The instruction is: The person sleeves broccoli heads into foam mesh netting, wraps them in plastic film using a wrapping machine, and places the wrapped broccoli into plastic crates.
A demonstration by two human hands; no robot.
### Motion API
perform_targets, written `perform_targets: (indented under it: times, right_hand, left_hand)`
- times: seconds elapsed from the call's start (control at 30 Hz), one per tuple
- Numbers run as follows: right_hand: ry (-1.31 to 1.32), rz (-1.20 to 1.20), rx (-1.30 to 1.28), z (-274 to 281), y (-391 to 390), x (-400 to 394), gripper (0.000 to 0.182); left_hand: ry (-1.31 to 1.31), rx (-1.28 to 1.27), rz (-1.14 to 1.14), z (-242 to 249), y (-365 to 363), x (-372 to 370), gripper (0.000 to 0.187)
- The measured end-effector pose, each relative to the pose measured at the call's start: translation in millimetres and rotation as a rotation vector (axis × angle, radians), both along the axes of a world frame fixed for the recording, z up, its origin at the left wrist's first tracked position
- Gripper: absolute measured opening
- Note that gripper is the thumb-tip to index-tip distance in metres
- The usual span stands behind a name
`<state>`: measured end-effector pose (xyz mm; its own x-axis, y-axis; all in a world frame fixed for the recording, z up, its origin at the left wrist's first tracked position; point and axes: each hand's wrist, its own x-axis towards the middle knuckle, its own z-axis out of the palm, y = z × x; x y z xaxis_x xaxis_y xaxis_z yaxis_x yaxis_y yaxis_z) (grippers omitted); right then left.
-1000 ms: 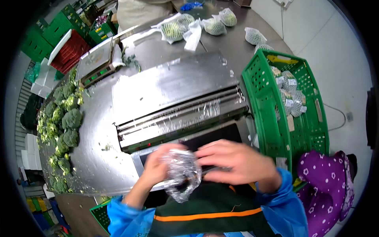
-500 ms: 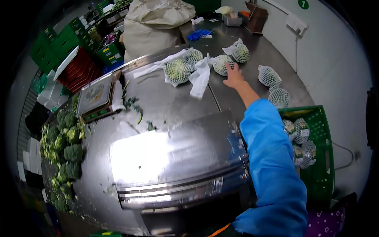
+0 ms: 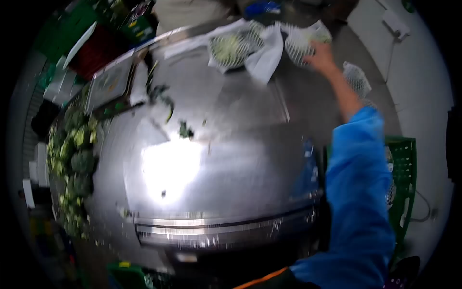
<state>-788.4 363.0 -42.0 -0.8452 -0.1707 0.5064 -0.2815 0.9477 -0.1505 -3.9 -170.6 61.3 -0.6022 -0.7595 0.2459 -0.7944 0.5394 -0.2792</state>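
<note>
My right hand [image 3: 321, 57] reaches to the far right of the metal worktop [image 3: 240, 103]. Its thumb and fingers look apart, against the near right side of a netted pale-green vegetable [image 3: 297, 46]; blur hides the exact contact. Another netted piece [image 3: 318, 32] lies just beyond the fingers. To the left are more netted vegetables [image 3: 231, 49] beside a loose white net sleeve [image 3: 268, 55]. A further netted piece [image 3: 356, 79] rests right of my wrist. My left hand is out of view.
Broccoli heads [image 3: 83, 162] line the left edge, near a scale [image 3: 110, 83]. Leaf scraps [image 3: 185, 130] lie mid-worktop. At the right stands a green crate [image 3: 406, 159] with netted items, partly behind my blue sleeve. A metal rail [image 3: 216, 231] crosses the near side.
The view has shifted, so the worktop items sit higher in the picture and it is more blurred. My right hand has moved slightly right along the netted vegetable.
</note>
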Motion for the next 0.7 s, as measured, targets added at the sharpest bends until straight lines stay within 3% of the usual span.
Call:
perform_targets:
  times: [0.03,0.07,0.1,0.13,0.2,0.23,0.3,0.33,0.4,0.47,0.57,0.6,0.63,0.67,0.7]
  right_hand:
    - [-0.123,0.168,0.038,44.4,-6.8,18.7,0.063]
    - [0.006,0.236,0.096,75.9,-22.0,45.7,0.055]
    - [-0.080,0.461,-0.011,111.1,-37.4,71.7,0.050]
    - [-0.165,0.676,-0.125,134.7,-53.2,102.6,0.046]
    - [-0.161,0.632,0.042,166.6,-104.3,200.4,0.044]
    - [-0.149,0.595,0.130,177.3,-125.1,240.8,0.044]
    - [0.027,0.884,-0.033,137.8,-148.1,284.0,0.039]
    - [0.029,0.882,-0.079,120.5,-160.2,312.5,0.038]
    - [-0.127,0.954,-0.186,80.8,-173.8,349.6,0.044]
    - [-0.200,0.922,-0.168,65.7,-177.6,367.0,0.043]
    - [-0.100,0.723,-0.190,100.7,-165.9,395.4,0.041]
    - [-0.155,0.570,-0.254,115.9,-150.7,410.7,0.039]
    - [-0.107,0.483,-0.251,110.4,-122.1,415.6,0.033]
    - [-0.194,0.219,-0.195,93.9,-100.9,429.6,0.023]
    - [-0.286,0.020,0.072,87.5,-103.5,447.0,0.033]
  left_hand:
    - [0.098,0.003,-0.210,8.8,-10.8,-49.8,0.038]
    - [0.168,0.009,-0.422,17.6,-21.6,-99.6,0.034]
    - [0.339,0.163,-0.465,32.8,7.6,-163.5,0.035]
    - [0.718,0.555,-0.500,31.3,31.8,-206.4,0.037]
    - [0.584,0.539,-0.957,37.0,76.6,-286.0,0.061]
    - [0.615,0.658,-1.104,36.9,99.4,-315.1,0.074]
    - [0.671,0.910,-1.168,29.2,137.6,-358.8,0.086]
    - [0.684,0.990,-1.172,19.5,140.5,-371.2,0.089]
    - [0.257,0.960,-1.103,-2.9,127.1,-370.3,0.086]
    - [0.325,1.038,-1.166,-23.8,117.0,-341.6,0.071]
    - [0.326,0.914,-1.174,-13.1,108.1,-308.8,0.072]
    - [0.394,0.860,-1.127,-3.8,104.9,-292.8,0.064]
    - [0.356,0.585,-1.069,-3.0,93.0,-273.2,0.053]
    - [0.315,0.310,-0.989,-4.8,81.9,-258.5,0.043]
    - [0.259,0.245,-0.927,-10.0,79.5,-254.3,0.033]
